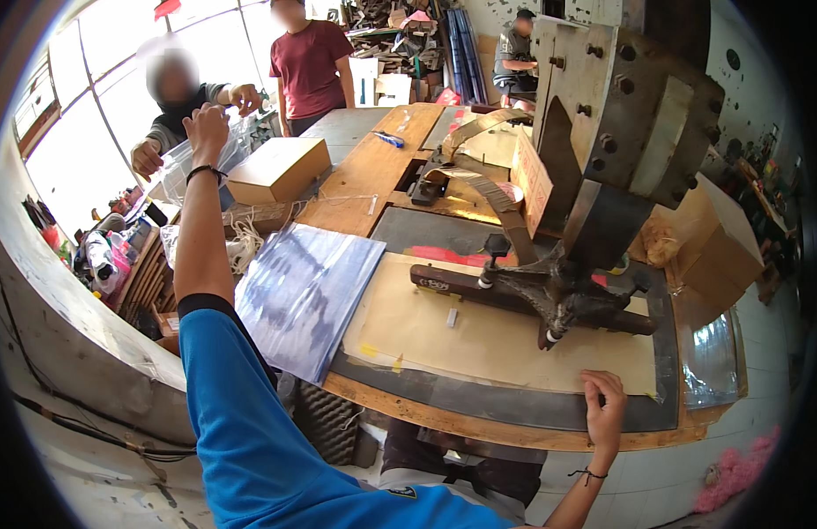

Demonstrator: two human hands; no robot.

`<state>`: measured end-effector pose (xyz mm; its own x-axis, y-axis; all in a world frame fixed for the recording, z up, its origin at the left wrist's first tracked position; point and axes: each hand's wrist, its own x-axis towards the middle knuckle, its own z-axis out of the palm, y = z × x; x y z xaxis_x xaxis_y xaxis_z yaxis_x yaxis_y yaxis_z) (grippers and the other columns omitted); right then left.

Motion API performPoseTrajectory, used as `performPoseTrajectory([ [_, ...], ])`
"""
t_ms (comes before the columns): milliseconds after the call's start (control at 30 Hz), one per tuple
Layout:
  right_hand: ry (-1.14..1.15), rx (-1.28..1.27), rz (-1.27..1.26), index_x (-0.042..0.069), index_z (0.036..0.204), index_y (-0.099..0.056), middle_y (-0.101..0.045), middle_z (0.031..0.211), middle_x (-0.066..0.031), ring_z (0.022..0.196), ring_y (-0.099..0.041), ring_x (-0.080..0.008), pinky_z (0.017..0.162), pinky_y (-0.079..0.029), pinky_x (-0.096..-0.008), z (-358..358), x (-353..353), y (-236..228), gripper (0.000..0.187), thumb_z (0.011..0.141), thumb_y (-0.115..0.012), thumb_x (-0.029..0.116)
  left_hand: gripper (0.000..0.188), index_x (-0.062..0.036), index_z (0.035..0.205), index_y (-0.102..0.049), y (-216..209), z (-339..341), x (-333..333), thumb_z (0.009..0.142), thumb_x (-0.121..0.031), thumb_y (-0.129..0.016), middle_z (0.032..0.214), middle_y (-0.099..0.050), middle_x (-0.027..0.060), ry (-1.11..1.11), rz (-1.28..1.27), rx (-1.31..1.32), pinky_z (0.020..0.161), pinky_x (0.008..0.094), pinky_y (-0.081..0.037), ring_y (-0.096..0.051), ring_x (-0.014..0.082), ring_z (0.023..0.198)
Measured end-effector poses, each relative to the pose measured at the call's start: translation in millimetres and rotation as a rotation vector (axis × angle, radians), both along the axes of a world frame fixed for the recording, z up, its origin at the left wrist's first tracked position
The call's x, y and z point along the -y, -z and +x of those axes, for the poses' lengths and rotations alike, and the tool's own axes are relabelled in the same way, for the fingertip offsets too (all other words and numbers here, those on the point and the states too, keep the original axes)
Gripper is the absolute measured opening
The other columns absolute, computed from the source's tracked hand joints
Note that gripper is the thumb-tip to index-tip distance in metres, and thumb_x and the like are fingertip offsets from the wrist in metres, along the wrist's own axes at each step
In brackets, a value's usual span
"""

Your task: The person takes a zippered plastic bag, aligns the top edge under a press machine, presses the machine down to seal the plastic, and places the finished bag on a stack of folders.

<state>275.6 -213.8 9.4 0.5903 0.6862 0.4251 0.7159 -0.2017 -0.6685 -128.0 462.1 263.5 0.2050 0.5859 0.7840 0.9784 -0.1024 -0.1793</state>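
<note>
My left hand [206, 132] is stretched far out to the upper left, its fingers closed in a pinch on a clear plastic sheet [172, 179]. A co-worker's hands [148, 159] are at the same sheet, one of them close beside my fingertips. Along the near edge of the bench, my right hand [605, 407] rests with curled fingers, their tips on a tan board [505, 357]; nothing shows in them. Between my arms lies a stack of clear plastic sheets [307, 286]. A small grey block [453, 317] sits on the tan board, under a dark metal press arm [549, 295].
A heavy press column [633, 115] rises at the right. Beyond the stack are a closed cardboard box [279, 172], white string [243, 242] and a blue cutter [388, 139]. An open carton [713, 238] stands at the right. Other people are at the back.
</note>
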Motion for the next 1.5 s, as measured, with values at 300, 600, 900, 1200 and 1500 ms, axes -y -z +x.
performPoseTrajectory([
  [300, -0.008, 0.115, 0.123, -0.003, 0.092, -0.070, -0.070, 0.091, -0.0125, 0.091, -0.062, -0.0280, 0.082, -0.050, -0.0386, -5.7, 6.9, -2.2, 0.016, 0.093, -0.063, 0.012, 0.029, -0.0218, 0.108, -0.072, 0.6, -52.5, 10.6, 0.090, -0.043, -0.065, 0.105, -0.069, -0.0001, -0.093, 0.056, -0.259, 0.094, 0.0509, -0.040, -0.064, 0.0214, 0.105],
  [600, -0.532, 0.388, 0.176, 0.008, 0.089, -0.073, -0.068, 0.083, -0.0031, 0.080, -0.062, -0.0248, 0.072, -0.049, -0.0367, -44.8, -48.4, -93.4, 0.009, 0.083, -0.073, 0.015, 0.024, -0.0071, 0.088, -0.071, -43.2, -145.0, 32.1, 0.083, -0.030, -0.075, 0.093, -0.072, 0.0140, -0.007, -0.473, -0.216, 0.102, 0.0572, -0.033, -0.067, 0.0328, 0.092],
  [900, -0.851, 0.556, 0.137, 0.012, 0.091, -0.071, -0.068, 0.086, -0.0001, 0.084, -0.062, -0.0204, 0.079, -0.049, -0.0371, -78.1, -108.4, -130.0, 0.011, 0.082, -0.075, 0.017, 0.015, -0.0121, 0.102, -0.065, -10.2, -150.5, 32.9, 0.087, -0.013, -0.062, 0.106, -0.069, 0.0132, -0.131, -0.249, -0.386, 0.101, 0.0546, -0.045, -0.067, 0.0330, 0.102],
  [1200, -0.872, 0.506, 0.080, 0.009, 0.084, -0.069, -0.067, 0.080, -0.0048, 0.086, -0.063, -0.0222, 0.081, -0.048, -0.0372, -63.2, -113.6, -93.8, 0.016, 0.091, -0.066, 0.023, 0.019, -0.0130, 0.096, -0.070, 10.3, -155.7, 73.5, 0.097, -0.016, -0.051, 0.093, -0.075, 0.0055, -0.090, -0.164, -0.345, 0.090, 0.0525, -0.045, -0.072, 0.0248, 0.092],
  [1500, -0.707, 0.324, 0.301, 0.010, 0.100, -0.074, -0.072, 0.090, -0.0157, 0.089, -0.069, -0.0335, 0.082, -0.055, -0.0447, -145.4, -345.0, -178.5, 0.024, 0.093, -0.058, 0.026, 0.020, -0.0235, 0.101, -0.067, 20.6, -163.7, 100.0, 0.091, -0.011, -0.054, 0.091, -0.070, -0.0012, -0.178, -0.001, -0.599, 0.080, 0.0491, -0.046, -0.067, 0.0196, 0.092],
])
